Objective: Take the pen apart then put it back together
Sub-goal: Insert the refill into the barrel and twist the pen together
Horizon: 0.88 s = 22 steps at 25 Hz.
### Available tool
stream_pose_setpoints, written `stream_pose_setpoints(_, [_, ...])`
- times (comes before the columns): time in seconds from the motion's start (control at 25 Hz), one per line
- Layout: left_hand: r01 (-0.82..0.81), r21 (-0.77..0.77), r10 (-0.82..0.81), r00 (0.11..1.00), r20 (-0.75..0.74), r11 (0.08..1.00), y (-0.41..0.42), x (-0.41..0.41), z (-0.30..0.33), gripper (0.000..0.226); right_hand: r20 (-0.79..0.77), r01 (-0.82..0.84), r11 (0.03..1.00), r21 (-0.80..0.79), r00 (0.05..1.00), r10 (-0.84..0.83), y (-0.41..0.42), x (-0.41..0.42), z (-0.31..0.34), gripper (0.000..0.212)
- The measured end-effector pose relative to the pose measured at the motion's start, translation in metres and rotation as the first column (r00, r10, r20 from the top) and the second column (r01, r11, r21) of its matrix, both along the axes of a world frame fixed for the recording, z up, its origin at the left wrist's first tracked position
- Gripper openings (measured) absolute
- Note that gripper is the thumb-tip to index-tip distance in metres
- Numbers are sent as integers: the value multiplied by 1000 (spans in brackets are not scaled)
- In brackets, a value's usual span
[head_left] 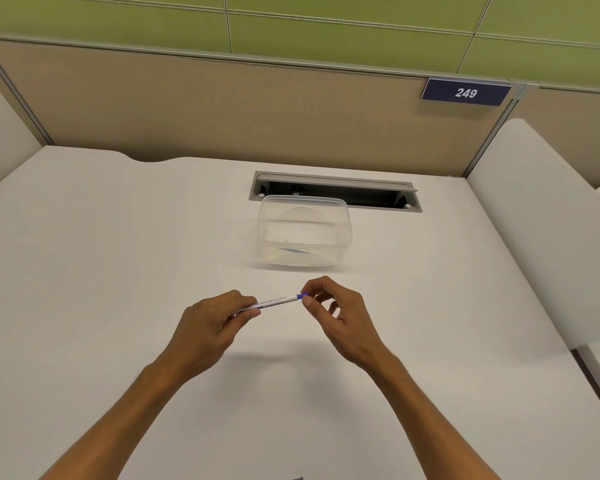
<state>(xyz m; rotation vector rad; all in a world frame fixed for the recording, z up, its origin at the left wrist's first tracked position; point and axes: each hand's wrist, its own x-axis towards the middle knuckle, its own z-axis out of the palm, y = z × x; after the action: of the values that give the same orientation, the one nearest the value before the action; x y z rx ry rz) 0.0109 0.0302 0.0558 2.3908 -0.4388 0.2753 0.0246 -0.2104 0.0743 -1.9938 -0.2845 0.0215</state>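
A white pen [276, 301] with blue print along its barrel and a blue end piece is held level above the white desk, between both hands. My left hand [212, 325] grips the left part of the barrel, hiding that end. My right hand [336, 315] pinches the blue end with thumb and forefinger, its other fingers loosely curled. The pen looks whole.
A clear plastic container [303, 232] stands on the desk [118, 271] just beyond the hands, with a small thin bluish item in it. Behind it is an open cable slot [336, 192]. Beige partitions and white side panels enclose the desk; a sign reads 249 [466, 93].
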Motion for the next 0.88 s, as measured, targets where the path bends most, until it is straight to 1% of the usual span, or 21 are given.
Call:
stream_pose_setpoints(0.2, [24, -71, -27, 999, -34, 997, 1, 1, 3, 23, 4, -26, 999, -32, 1000, 26, -2, 1, -4, 10])
stream_pose_setpoints(0.36, [40, -97, -43, 999, -28, 994, 2, 2, 5, 26, -11, -51, 998, -44, 999, 50, 1, 0, -4, 13])
stream_pose_setpoints(0.48, [49, -70, -50, 999, -10, 996, 0, 2, 9, 23, -48, -59, 998, -35, 997, 57, 5, -1, -6, 25])
stream_pose_setpoints(0.6, [50, 10, -50, 998, 26, 999, -2, 0, 13, 20, -165, -23, 996, 85, 986, 37, 9, -1, -8, 44])
stream_pose_setpoints(0.68, [44, 56, -46, 998, 46, 998, -2, 0, 15, 20, -214, 6, 991, 133, 977, 23, 12, -1, -9, 53])
stream_pose_setpoints(0.72, [40, 63, -43, 998, 44, 997, -2, 0, 15, 21, -203, 18, 991, 134, 979, 10, 12, -1, -9, 53])
stream_pose_setpoints(0.76, [37, 66, -39, 999, 38, 997, -1, 1, 16, 21, -171, 27, 992, 123, 985, -6, 11, -1, -8, 48])
stream_pose_setpoints(0.88, [33, 61, -34, 999, 26, 998, 2, 2, 15, 23, -40, 29, 996, 80, 999, -26, 8, -3, -2, 16])
